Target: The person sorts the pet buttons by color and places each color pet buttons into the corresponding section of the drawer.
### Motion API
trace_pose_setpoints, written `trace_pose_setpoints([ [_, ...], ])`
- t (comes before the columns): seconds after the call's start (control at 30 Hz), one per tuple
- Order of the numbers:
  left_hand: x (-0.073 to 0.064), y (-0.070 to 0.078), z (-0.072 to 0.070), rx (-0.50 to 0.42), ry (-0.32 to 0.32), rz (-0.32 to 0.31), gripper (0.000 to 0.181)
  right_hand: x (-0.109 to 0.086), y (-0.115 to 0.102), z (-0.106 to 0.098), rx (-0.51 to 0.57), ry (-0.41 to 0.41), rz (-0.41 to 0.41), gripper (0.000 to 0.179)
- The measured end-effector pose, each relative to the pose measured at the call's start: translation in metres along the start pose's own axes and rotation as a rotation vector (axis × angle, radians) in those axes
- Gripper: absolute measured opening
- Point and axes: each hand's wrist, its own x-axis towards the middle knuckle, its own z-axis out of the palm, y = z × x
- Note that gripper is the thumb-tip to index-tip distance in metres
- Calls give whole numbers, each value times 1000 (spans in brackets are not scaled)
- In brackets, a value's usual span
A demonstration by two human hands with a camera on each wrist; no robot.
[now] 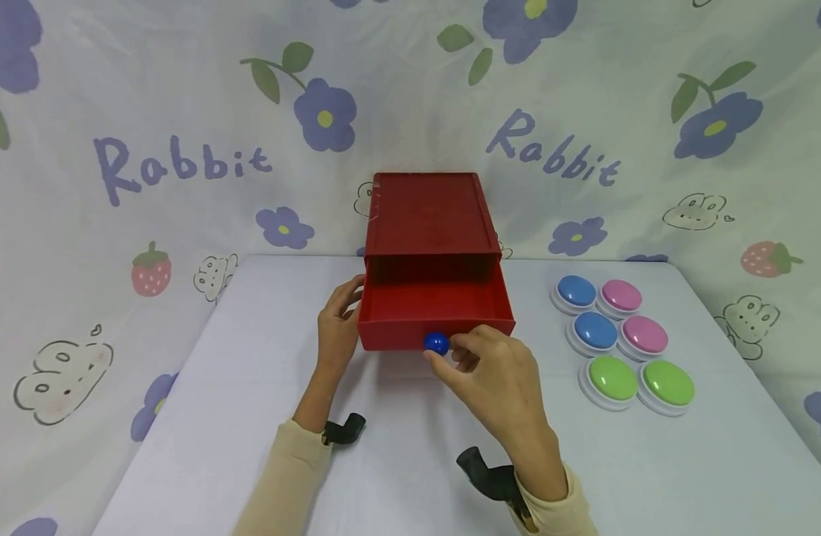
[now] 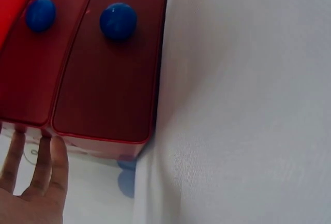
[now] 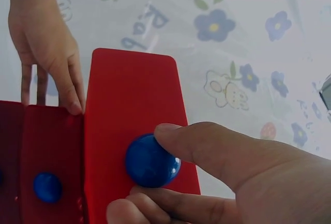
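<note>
A red drawer cabinet (image 1: 423, 212) stands at the back middle of the table, its top drawer (image 1: 390, 336) pulled out toward the person. The drawer's red floor and side walls show inside. On the front of this drawer is a round blue knob (image 3: 151, 161), pinched between the thumb and fingers of my right hand (image 1: 500, 380). My left hand (image 1: 336, 327) is at the cabinet's left side, fingers fairly straight, fingertips against the side wall. Two lower drawer fronts (image 2: 106, 79), each with a blue knob (image 2: 118, 21), appear flush in the left wrist view.
To the right on the table sit blue (image 1: 576, 290), pink (image 1: 621, 295) and green (image 1: 612, 377) push buttons with white bases, in two columns. A white cloth (image 1: 202, 89) printed with flowers and rabbits hangs right behind the cabinet.
</note>
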Motion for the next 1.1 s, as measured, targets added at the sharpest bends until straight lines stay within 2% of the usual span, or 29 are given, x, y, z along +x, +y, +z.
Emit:
trace_pose_setpoints([
  [0.37,-1,5,-1,-3,-7,-11,42,-2,-5,-6,-12,-12,-17,27],
  [0.8,-1,2,-1,-18,-15,-3,42,-5,-9,-12,-54,-68,5,27],
  [1.1,-1,4,-1,-16,-24,-3,43,-9,-12,-17,-66,-73,19,26],
])
